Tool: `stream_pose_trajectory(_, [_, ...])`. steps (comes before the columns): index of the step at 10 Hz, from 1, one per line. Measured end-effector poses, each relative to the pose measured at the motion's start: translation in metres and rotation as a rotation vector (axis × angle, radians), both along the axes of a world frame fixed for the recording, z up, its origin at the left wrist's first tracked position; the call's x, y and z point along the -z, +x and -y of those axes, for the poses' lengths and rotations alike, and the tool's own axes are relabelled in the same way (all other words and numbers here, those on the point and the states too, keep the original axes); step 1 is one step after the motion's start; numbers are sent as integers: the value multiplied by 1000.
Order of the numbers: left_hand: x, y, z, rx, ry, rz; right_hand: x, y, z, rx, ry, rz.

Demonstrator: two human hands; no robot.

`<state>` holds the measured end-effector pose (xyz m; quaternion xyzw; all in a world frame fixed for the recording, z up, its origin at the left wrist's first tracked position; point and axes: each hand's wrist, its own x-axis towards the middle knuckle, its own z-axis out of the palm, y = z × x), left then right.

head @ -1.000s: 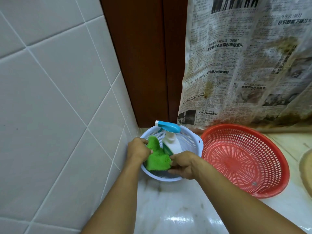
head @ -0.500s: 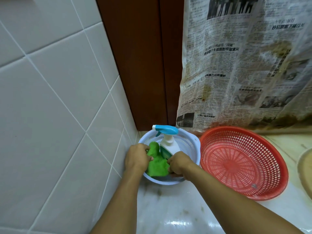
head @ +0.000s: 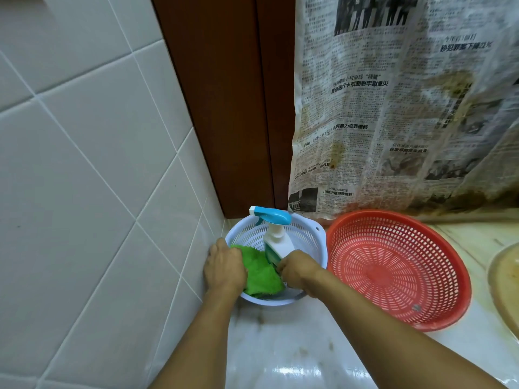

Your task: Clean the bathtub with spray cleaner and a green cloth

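A white spray bottle (head: 276, 240) with a blue trigger head stands tilted in a pale blue perforated basket (head: 310, 237) in the corner by the tiled wall. A green cloth (head: 261, 273) lies in the basket's near half. My left hand (head: 224, 266) grips the cloth's left edge at the basket's left rim. My right hand (head: 297, 269) is curled around the lower body of the spray bottle, hiding its base. No bathtub is in view.
A red perforated basket (head: 398, 270) sits right of the blue one on the glossy marble surface (head: 280, 346). White tiled wall (head: 84, 192) is at the left, a brown door frame (head: 224, 108) behind, hanging newspaper (head: 393, 108) at back right. A round rim (head: 502, 282) shows far right.
My right hand has moved from the cloth's right edge up onto the bottle's lower body. The cloth has flattened under my left hand. The view has shifted slightly.
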<state>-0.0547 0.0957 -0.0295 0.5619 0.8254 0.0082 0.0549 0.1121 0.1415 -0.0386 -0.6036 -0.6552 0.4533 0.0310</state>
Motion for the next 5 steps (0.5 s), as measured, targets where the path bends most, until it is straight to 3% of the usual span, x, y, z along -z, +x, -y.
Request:
stream_pose_trajectory(2, [-1, -4, 8, 33, 8, 54, -14, 26, 20, 35, 94, -215])
stream_pose_trajectory(3, [-4, -2, 24, 32, 101, 130, -24, 44, 35, 27, 180, -296])
stream_pose_trajectory(4, [-5, 2, 44, 65, 184, 242, -20, 60, 44, 12, 380, -258])
stream_pose_trajectory(5, [6, 9, 81, 122, 333, 364, -20, 74, 58, 92, 423, -349])
